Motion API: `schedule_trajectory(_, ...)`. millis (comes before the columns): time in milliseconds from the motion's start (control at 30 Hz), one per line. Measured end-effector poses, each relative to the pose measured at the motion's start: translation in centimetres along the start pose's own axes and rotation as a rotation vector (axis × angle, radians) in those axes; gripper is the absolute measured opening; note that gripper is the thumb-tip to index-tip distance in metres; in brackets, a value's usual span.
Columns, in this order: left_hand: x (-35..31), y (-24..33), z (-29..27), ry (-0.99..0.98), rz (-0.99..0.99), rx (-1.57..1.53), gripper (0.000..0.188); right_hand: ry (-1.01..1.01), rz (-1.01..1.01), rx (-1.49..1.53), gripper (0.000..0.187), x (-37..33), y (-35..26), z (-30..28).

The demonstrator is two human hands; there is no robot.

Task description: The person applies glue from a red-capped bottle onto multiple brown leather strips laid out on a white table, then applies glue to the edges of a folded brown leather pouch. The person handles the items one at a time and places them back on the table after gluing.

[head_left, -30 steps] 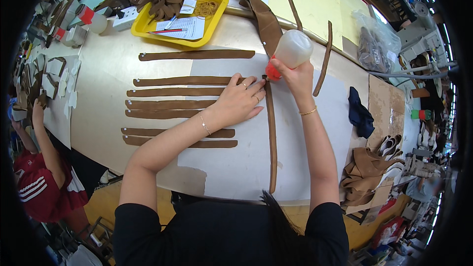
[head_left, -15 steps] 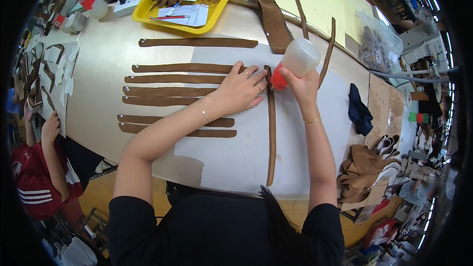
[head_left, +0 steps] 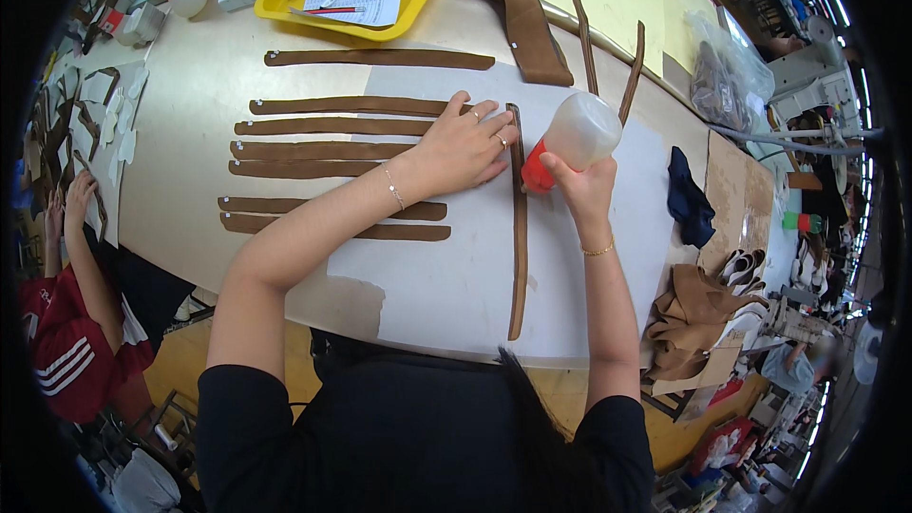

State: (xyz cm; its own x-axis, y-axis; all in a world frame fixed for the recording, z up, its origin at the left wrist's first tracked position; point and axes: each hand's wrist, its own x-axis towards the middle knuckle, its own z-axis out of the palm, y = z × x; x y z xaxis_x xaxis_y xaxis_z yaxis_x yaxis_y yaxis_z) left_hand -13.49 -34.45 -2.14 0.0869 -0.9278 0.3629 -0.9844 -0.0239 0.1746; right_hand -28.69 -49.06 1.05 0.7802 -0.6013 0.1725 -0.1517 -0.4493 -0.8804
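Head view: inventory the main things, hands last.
crosswise strips: seven, brown, left of centre
lengthwise strip: one, brown, centre
held bottle: one, white and red, right of centre
tray: one, yellow, far side
wide strip: one, brown, right of tray
far strips: two, brown, beyond held bottle
cloth: one, navy, right side
plastic bag: one, clear, upper right
co-worker's shirt: one, red, left edge
left hand: one, bare, at lengthwise strip
right hand: one, bare, around held bottle

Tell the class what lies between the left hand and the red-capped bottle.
In the head view, a long, narrow brown strip lies between the left hand and the red-capped bottle.
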Motion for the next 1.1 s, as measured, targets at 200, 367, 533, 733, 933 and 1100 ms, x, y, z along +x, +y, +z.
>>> schedule_trajectory(200,0.1,0.3,-0.2,-0.031,-0.018,-0.002,0.043,0.012,0.006,-0.005,0.044,-1.8,0.1,-0.6)
schedule_trajectory(367,0.1,0.5,-0.3,-0.032,-0.011,0.027,0.047,0.014,0.018,0.003,0.043,-3.4,-0.4,-0.8)
schedule_trajectory(533,0.1,0.6,-0.3,-0.047,-0.014,0.041,0.050,-0.007,0.024,0.022,0.044,-4.9,-0.5,-1.1)
schedule_trajectory(733,0.1,0.7,-0.2,-0.045,-0.004,0.057,0.052,-0.007,0.038,0.041,0.042,-6.6,-0.6,-1.4)
schedule_trajectory(933,-0.2,0.6,0.5,0.078,0.029,0.131,0.049,-0.025,0.045,0.024,0.041,-8.3,-1.2,-1.7)
schedule_trajectory(1100,0.1,1.1,-0.1,-0.054,-0.020,0.093,0.053,-0.021,0.060,0.031,0.042,-9.8,-1.0,-2.0)
